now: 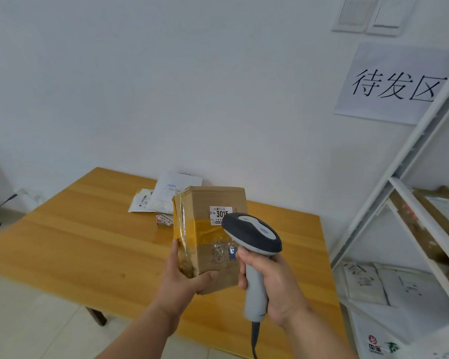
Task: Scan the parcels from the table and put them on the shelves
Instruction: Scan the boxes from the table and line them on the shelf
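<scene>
My left hand [183,277] grips a brown cardboard parcel [205,229] from below, holding it upright above the wooden table [88,242]. The parcel carries yellow tape and a white label reading 3015. My right hand [272,283] holds a grey and dark barcode scanner [254,234] by its handle. The scanner's head is just in front of the label and covers its right edge. Several white mailer parcels [163,195] lie on the table behind the box.
A white metal shelf rack [410,156] stands at the right, with brown boxes on an upper shelf and white bags [389,283] lower down. A paper sign [397,84] hangs on the white wall. The scanner's cable hangs down at the bottom edge.
</scene>
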`<state>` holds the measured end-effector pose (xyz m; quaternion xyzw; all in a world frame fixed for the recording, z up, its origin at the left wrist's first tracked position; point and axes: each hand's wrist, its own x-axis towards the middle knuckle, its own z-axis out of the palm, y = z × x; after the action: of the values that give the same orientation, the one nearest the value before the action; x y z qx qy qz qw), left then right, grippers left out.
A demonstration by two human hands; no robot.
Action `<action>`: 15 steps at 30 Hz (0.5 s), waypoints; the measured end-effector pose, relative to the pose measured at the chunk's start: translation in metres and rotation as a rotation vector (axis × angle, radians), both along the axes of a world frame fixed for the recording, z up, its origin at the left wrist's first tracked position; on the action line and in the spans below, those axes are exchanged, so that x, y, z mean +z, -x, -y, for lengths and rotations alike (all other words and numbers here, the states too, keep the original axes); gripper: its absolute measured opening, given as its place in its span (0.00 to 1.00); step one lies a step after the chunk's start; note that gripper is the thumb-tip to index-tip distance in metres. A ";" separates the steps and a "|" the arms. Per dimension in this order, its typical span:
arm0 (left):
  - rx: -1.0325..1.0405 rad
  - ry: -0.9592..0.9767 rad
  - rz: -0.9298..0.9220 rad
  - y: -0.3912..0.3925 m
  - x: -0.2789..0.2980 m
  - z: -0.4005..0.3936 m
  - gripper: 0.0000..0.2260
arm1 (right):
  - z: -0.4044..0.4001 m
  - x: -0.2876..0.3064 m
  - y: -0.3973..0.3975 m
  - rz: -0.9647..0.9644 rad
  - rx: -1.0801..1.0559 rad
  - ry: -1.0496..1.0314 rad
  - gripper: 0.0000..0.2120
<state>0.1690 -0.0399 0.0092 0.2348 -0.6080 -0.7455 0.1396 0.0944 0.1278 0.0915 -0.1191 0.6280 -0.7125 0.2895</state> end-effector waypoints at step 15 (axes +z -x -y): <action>-0.081 -0.138 0.036 0.002 0.008 -0.013 0.58 | -0.012 -0.009 -0.001 -0.064 -0.189 -0.148 0.05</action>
<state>0.1674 -0.0266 0.0172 0.2322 -0.5667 -0.7863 0.0818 0.0953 0.1398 0.0822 -0.0603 0.6963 -0.6839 0.2091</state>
